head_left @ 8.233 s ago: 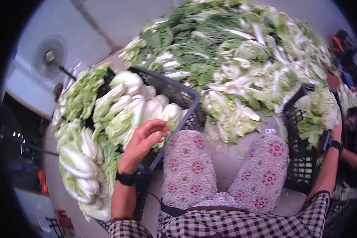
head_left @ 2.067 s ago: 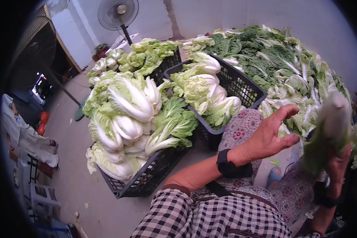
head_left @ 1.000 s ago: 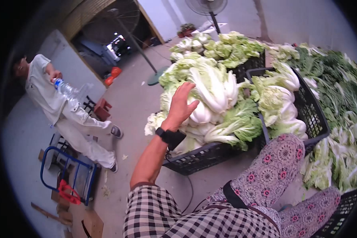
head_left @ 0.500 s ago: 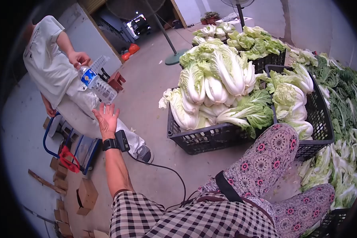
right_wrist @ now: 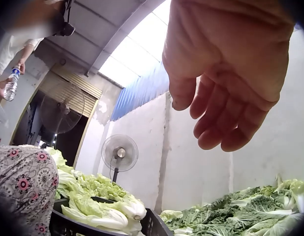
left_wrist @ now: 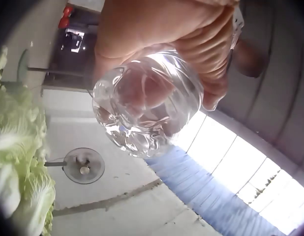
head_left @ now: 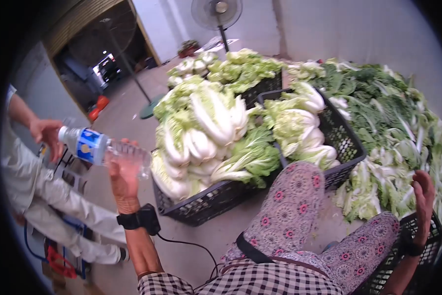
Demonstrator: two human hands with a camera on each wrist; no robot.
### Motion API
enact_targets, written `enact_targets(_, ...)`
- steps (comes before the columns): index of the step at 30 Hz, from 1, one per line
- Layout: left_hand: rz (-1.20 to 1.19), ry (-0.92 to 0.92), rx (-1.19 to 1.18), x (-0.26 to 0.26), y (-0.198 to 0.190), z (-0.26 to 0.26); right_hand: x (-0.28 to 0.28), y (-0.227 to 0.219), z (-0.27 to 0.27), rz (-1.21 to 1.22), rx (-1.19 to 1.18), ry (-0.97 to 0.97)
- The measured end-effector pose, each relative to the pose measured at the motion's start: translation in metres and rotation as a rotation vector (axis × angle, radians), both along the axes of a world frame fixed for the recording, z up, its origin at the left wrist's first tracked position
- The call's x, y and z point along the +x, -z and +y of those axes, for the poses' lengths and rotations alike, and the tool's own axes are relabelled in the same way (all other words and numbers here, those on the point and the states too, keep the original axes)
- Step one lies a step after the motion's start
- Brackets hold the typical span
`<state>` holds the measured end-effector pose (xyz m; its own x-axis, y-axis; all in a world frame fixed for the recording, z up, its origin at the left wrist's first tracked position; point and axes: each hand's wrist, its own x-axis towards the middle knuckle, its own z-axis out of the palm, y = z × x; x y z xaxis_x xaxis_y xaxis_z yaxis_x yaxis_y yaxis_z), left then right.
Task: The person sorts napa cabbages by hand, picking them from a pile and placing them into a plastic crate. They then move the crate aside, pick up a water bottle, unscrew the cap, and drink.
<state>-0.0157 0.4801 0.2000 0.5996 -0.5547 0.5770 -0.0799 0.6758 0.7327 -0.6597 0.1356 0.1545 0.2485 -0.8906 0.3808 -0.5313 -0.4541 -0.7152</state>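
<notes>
A clear plastic bottle with a blue label [head_left: 87, 143] lies tilted between two people at the left of the head view. My left hand [head_left: 124, 179] grips its lower end; the left wrist view shows fingers and thumb around the bottle's base [left_wrist: 152, 105]. Another person's hand [head_left: 46, 136] is at the cap end, fingers loose. My right hand [head_left: 422, 201] is raised at the right, above a black crate [head_left: 427, 246]. In the right wrist view that hand [right_wrist: 228, 78] holds nothing, its fingers relaxed.
Black crates of Chinese cabbage [head_left: 206, 132] stand ahead, one [head_left: 346, 164] close by my knee. Loose cabbage leaves [head_left: 378, 128] form a large pile at the right. A standing fan [head_left: 217, 12] is at the back. The other person's legs [head_left: 68, 221] are at the left.
Earlier my right hand held a cabbage; now it holds nothing. My left hand has reached out left from near the crates and taken hold of the bottle that the other person brought closer.
</notes>
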Motion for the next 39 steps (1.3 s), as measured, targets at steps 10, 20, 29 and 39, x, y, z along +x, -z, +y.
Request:
enact_targets(10,0.029,0.777,0.203,-0.191,0.010,-0.273,0.031,-0.106,-0.021,0.355,-0.177,0.084)
enact_targets(20,-0.376,1.059,0.536,-0.332,0.022,-0.348,0.165,-0.094,-0.018,-0.339,0.080,-0.391)
enact_targets(29,-0.353,1.105,0.686,-0.340,0.057,-0.368,0.113,-0.038,-0.046,-0.395,0.365,-0.612)
enact_targets(39,-0.474,1.074,0.687,-0.351,0.074,-0.358,0.115,-0.030,-0.042,-0.576,0.405,-0.444)
